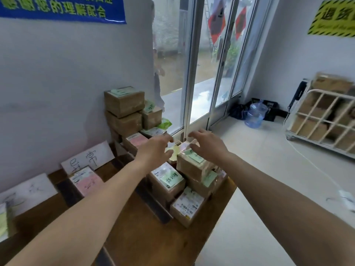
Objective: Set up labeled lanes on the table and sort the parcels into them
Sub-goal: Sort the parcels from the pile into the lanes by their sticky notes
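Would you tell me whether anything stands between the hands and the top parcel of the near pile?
Nothing visible does: the left hand and right hand hover open on either side, just above the top parcel.

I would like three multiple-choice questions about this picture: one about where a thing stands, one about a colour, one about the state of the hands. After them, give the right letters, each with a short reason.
1. Where is the blue water bottle?
A. on a chair
B. on the floor by the glass door
C. on a shelf

2. What colour is the note on the parcel before the farther white sign?
A. pink
B. blue
C. black

3. How are the left hand and the right hand?
A. both fists
B. gripping a lifted box
C. open, reaching over the pile of parcels

Answers: 1 B, it stands on the pale floor beside the door frame. 2 A, the sheet on its top is pink. 3 C, the fingers are spread and hold nothing.
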The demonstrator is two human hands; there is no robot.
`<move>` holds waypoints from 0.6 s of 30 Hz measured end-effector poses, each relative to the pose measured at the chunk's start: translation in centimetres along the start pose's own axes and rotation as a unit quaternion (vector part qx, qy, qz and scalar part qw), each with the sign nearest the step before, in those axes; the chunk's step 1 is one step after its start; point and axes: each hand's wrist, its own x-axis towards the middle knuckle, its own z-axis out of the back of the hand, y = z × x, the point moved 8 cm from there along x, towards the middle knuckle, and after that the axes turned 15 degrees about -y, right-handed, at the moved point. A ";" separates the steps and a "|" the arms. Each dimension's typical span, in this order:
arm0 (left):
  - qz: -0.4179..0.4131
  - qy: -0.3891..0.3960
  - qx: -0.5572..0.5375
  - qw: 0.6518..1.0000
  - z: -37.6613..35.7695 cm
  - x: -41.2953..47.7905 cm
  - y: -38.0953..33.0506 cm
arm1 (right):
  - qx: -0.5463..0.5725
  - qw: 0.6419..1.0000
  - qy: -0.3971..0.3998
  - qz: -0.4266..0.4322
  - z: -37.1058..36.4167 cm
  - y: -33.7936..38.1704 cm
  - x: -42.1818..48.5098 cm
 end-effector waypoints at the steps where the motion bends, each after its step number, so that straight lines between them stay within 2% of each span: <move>1: 0.004 0.016 -0.003 1.000 -1.1 0.6 -0.2 | 0.005 1.000 0.006 -0.012 -0.5 -1.4 0.5; 6: 0.049 0.095 0.003 0.994 -7.0 2.4 -0.3 | 0.028 0.995 0.049 -0.084 -3.5 -7.7 3.0; 9: 0.113 0.125 -0.009 0.986 -9.9 3.2 0.6 | 0.038 0.985 0.113 -0.122 -6.1 -11.0 4.0; 13: 0.201 0.149 -0.041 0.967 -12.1 3.8 1.2 | 0.106 0.963 0.194 -0.151 -8.7 -14.0 4.8; 15: 0.238 0.155 -0.056 0.957 -12.6 3.6 1.0 | 0.170 0.934 0.255 -0.185 -9.8 -14.8 4.6; 18: 0.300 0.155 -0.087 0.937 -13.1 3.0 0.6 | 0.275 0.863 0.344 -0.250 -11.5 -15.3 3.4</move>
